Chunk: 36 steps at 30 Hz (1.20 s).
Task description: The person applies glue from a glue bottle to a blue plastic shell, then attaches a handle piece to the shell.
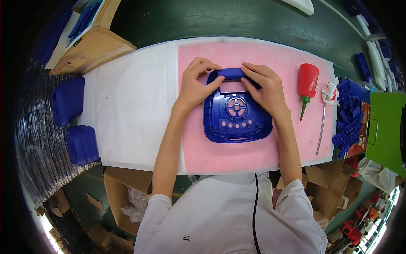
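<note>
A dark blue plastic housing (220, 112) lies on the pink part of the table, its hollow, ribbed side up. It has a round grille, a row of small round holes and a handle opening at its far end. Across that end runs a smooth blue handle bar (231, 74). My left hand (198, 82) pinches the bar's left end, thumb on the near side and fingers at the far edge. At the right end my right hand (265, 86) grips it likewise, thumb reaching into the handle opening. Whether the bar is a separate piece I cannot tell.
Right of the housing lie a red bottle (308, 78) with a green nozzle, a thin metal rod (322, 129) and a crumpled white wad (330, 93). Small blue plastic parts (349, 114) are heaped at the right edge. Two blue housings (67, 100) rest at the left edge.
</note>
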Motion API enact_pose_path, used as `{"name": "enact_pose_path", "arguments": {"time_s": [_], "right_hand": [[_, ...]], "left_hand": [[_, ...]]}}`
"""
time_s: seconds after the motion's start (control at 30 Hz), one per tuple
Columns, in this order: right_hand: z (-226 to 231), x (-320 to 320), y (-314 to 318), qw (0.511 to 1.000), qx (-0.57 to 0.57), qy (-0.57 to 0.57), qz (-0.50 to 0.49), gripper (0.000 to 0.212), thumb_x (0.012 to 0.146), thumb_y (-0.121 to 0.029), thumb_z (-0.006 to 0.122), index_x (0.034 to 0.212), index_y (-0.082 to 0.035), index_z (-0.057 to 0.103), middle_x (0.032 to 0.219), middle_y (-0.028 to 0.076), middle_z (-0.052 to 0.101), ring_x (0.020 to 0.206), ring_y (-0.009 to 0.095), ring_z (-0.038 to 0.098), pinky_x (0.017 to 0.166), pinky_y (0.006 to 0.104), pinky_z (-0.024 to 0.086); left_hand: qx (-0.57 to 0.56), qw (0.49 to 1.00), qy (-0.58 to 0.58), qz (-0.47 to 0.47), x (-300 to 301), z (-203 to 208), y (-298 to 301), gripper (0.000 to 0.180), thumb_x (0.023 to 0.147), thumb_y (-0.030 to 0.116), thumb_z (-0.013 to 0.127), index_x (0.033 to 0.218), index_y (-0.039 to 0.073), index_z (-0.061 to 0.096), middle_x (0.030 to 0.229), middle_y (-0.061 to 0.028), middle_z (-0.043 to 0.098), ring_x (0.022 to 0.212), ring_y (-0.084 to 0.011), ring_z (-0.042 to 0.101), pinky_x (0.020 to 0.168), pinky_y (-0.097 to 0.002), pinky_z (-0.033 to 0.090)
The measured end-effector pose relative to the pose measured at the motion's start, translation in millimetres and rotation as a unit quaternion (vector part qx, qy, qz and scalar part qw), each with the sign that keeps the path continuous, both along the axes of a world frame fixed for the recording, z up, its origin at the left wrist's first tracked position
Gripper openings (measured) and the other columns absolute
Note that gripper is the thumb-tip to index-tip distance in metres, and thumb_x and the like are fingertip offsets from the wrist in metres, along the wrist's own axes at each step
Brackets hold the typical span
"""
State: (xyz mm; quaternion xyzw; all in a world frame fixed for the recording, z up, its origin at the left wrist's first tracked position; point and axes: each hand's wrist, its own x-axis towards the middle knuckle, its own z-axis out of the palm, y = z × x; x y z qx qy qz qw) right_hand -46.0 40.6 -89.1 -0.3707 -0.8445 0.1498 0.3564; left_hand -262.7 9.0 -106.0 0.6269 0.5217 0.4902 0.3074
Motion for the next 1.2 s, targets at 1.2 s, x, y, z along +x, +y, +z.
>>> {"name": "enact_pose_path", "arguments": {"time_s": [1.2], "right_hand": [[68.3,-54.0,-0.1,0.97,0.045,-0.235,0.047,0.065,0.096,-0.037,0.042,0.139,0.011,0.031,0.147,0.03,0.029,0.139,0.044,0.024,0.113,0.0486,0.021]], "left_hand": [[0.001,0.988,-0.154,-0.021,-12.7,-16.7,0.2,0.03,0.1,0.019,0.038,0.112,-0.001,0.056,0.085,-0.0097,0.062,0.078,-0.0159,0.057,0.074,-0.0291,0.047]]}}
